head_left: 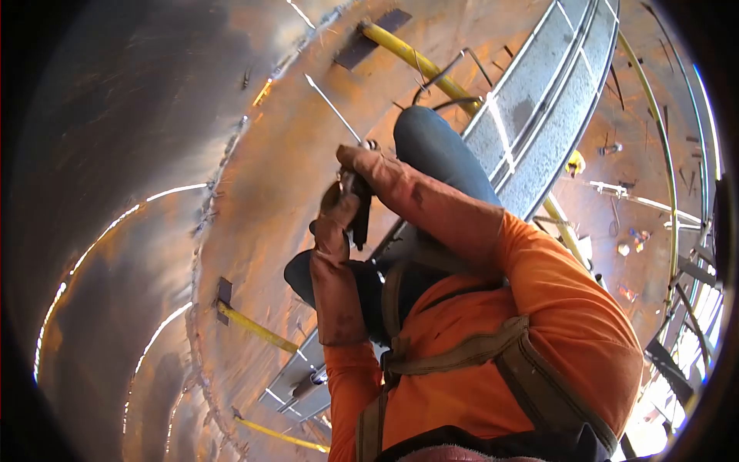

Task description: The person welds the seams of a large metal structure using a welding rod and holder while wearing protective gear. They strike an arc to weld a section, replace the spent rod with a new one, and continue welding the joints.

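Both my hands are in rust-coloured leather gloves, raised in front of my chest. My left hand (336,212) is closed around the dark handle of the rod holder (359,209), and my right hand (368,168) folds over its top, fingers curled shut on it. The welding rod (332,108) sticks out of the holder, thin and pale, slanting up and away toward the steel wall (262,200); its tip stands close to the wall, though I cannot tell whether it touches. My orange sleeves and brown harness straps (462,354) fill the lower frame, and my jeans knee (435,150) rises just behind my hands.

The wall is a curved, rusty plate with a rough weld seam (212,208) running down it. Yellow brackets (254,327) jut from the plate and carry the metal walkway (539,115) I am on. Past its edge, well below, lies the rusty floor (631,215) with scattered bits on it, and bright daylight at the far right
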The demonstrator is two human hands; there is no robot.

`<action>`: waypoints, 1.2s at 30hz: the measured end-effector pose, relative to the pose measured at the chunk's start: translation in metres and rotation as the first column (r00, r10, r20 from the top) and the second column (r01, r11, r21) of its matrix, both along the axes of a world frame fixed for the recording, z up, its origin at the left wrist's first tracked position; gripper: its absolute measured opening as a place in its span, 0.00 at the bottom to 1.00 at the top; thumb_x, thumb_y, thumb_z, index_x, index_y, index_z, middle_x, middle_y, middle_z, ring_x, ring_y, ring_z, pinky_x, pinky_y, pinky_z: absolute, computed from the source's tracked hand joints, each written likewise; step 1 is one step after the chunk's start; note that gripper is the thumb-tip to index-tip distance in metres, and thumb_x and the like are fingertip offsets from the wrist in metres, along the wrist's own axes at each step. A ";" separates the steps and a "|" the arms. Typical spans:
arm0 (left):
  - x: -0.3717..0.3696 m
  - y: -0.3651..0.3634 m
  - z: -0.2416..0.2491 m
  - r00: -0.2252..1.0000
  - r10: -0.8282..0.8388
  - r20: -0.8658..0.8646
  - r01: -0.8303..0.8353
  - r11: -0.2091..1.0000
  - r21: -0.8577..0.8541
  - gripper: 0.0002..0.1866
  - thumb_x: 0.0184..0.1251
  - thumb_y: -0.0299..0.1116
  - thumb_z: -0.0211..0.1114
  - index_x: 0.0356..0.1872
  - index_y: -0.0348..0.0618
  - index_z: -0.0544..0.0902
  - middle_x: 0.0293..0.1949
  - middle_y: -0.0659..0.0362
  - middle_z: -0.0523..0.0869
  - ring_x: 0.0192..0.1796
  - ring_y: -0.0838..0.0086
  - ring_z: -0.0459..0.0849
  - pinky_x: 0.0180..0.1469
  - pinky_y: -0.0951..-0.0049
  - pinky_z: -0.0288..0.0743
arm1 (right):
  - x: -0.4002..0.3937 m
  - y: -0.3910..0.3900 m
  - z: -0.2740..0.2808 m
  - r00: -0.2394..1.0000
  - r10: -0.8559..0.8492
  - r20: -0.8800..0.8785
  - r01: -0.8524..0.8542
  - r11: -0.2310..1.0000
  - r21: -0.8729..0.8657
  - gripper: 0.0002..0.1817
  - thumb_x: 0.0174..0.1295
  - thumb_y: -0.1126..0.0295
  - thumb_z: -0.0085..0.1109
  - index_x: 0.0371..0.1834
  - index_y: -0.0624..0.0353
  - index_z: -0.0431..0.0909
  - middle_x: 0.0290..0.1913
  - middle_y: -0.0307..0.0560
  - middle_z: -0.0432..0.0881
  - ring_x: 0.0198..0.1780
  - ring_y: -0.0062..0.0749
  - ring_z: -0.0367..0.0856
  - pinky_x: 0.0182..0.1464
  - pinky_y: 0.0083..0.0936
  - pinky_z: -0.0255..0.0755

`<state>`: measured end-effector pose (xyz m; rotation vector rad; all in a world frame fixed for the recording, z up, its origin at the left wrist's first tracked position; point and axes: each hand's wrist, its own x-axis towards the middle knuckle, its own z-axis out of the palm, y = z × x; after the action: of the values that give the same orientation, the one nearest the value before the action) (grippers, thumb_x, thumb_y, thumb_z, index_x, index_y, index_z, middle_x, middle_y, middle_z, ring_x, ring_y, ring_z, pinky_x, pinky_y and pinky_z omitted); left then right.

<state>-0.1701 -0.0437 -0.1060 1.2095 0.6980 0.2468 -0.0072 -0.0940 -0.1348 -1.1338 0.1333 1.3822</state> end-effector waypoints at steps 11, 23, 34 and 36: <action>0.030 0.038 0.035 0.916 0.110 -0.386 0.078 0.894 0.441 0.19 0.80 0.33 0.62 0.66 0.39 0.79 0.52 0.59 0.86 0.52 0.72 0.84 0.57 0.72 0.76 | 0.005 0.037 0.050 0.971 -0.221 -0.087 0.232 0.961 0.148 0.10 0.67 0.60 0.67 0.38 0.52 0.78 0.29 0.41 0.80 0.28 0.27 0.77 0.33 0.29 0.73; 0.013 0.035 0.002 0.978 0.185 -0.099 -0.178 0.981 0.079 0.14 0.78 0.21 0.63 0.61 0.35 0.81 0.52 0.61 0.86 0.54 0.74 0.84 0.60 0.75 0.76 | 0.007 0.030 0.012 0.949 -0.165 -0.270 0.244 0.924 0.295 0.17 0.65 0.57 0.71 0.44 0.58 0.79 0.33 0.44 0.82 0.36 0.31 0.84 0.40 0.31 0.78; 0.036 0.028 0.010 0.934 0.111 -0.339 0.000 0.950 0.312 0.11 0.78 0.21 0.60 0.57 0.37 0.82 0.47 0.61 0.85 0.47 0.78 0.82 0.53 0.76 0.77 | 0.021 0.022 0.008 0.929 -0.165 -0.331 0.238 0.952 0.193 0.14 0.66 0.58 0.69 0.36 0.55 0.80 0.29 0.40 0.81 0.30 0.28 0.79 0.34 0.31 0.73; 0.036 0.027 0.009 0.763 0.187 -0.619 0.270 0.778 0.568 0.09 0.76 0.23 0.62 0.54 0.38 0.82 0.42 0.63 0.84 0.43 0.79 0.81 0.48 0.75 0.76 | 0.022 0.021 0.014 0.921 -0.169 -0.350 0.245 0.952 0.184 0.13 0.69 0.58 0.69 0.35 0.54 0.80 0.30 0.38 0.80 0.31 0.25 0.77 0.34 0.29 0.70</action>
<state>-0.1338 -0.0171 -0.0967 2.0135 1.2574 -0.0068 0.0146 -0.0727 -0.1211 -0.6720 0.3222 1.3476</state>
